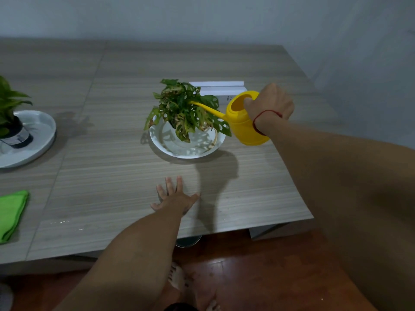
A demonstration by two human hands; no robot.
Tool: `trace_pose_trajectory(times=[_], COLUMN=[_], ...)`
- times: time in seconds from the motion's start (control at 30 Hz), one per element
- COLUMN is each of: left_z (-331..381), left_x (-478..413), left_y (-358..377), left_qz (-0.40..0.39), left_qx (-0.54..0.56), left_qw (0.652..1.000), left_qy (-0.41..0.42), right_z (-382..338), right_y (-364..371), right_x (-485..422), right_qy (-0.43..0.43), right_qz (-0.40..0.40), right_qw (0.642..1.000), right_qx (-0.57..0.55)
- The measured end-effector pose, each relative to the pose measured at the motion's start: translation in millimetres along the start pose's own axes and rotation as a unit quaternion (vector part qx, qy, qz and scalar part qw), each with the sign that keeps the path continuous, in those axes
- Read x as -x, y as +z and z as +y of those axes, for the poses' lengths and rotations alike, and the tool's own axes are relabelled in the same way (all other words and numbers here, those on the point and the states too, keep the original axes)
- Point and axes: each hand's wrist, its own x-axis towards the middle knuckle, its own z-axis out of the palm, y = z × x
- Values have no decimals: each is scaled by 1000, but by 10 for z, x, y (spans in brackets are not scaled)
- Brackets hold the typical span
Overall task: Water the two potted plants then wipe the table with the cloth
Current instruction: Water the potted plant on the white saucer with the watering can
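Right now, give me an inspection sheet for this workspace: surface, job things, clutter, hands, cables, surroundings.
Surface: wood-grain table, wet glints near front edge.
Job's things: yellow watering can tilted, spout in centre plant on white plate; second plant on tray, left; green cloth folded, front left.
Clutter: white box behind centre plant.
Hands: right hand grips the can; left hand flat on table.
Cables: nothing seen.
Surroundings: grey wall, reddish floor.

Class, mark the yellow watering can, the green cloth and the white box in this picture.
yellow watering can [241, 131], head view, on its round body
green cloth [11, 214], head view, middle of its folded top
white box [216, 89], head view, on its top face
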Motion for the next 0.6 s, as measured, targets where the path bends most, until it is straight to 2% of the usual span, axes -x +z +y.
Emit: trace_pose_trajectory(times=[0.13, 0.27, 0.47, 0.6], left_z=[4, 11, -10, -129], left_x=[-21, -16, -1, 63], left_y=[9, 46, 82, 37], left_qz=[6, 28, 88, 137], left_qx=[1, 3, 23, 30], left_qw=[1000, 1000, 996, 990], left_qy=[2, 4, 14, 19], right_z=[46, 232, 553, 564], right_y=[16, 131, 407, 545], right_x=[26, 129, 497, 796], right_qy=[7, 60, 121, 137], right_qz=[-5, -35, -118, -138], right_qw=[1000, 996, 973, 957], right_qx=[-13, -55, -159, -217])
